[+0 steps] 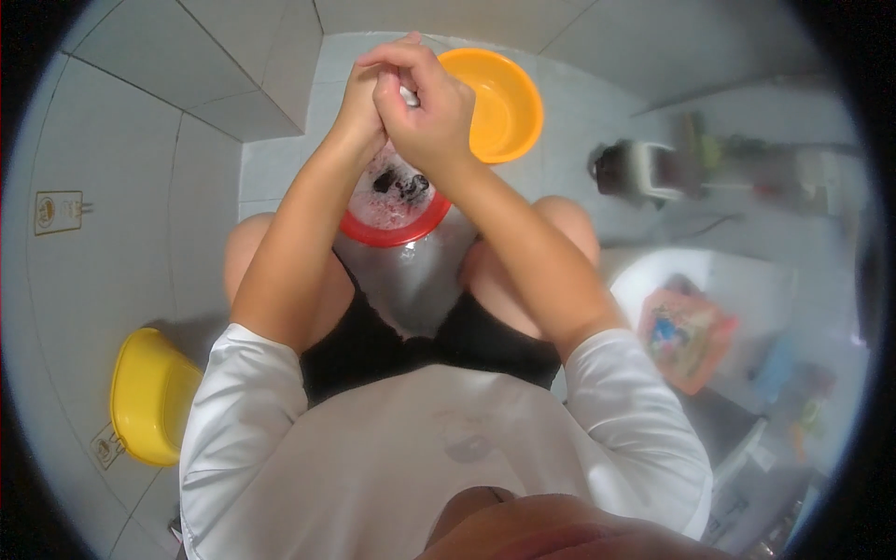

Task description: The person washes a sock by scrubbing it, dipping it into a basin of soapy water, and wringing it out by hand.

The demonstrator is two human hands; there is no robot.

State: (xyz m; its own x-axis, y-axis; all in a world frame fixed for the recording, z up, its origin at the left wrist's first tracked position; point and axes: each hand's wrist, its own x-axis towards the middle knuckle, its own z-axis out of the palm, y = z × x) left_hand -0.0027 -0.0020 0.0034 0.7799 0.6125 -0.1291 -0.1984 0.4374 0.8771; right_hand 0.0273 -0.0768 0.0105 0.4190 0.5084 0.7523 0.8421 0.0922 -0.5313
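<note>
My left hand point(364, 94) and my right hand point(432, 105) are pressed together, fingers folded over each other. A small white thing point(409, 96), perhaps cloth or foam, shows between them; most of it is hidden, and which hand grips it cannot be told. Just below the hands is a red plastic basin point(395, 236) on the floor between my legs. It holds foamy water point(381, 210) with dark wet fabric point(399, 183) in it. An orange-yellow plastic basin point(514, 143) stands behind my right hand, partly covered by it.
A yellow plastic basin point(150, 399) hangs at the left tiled wall point(119, 224). To the right are a white basin-like fixture point(633, 280), a pink plastic bag point(689, 336) and blurred items. A tiled wall corner point(280, 91) juts out at the upper left.
</note>
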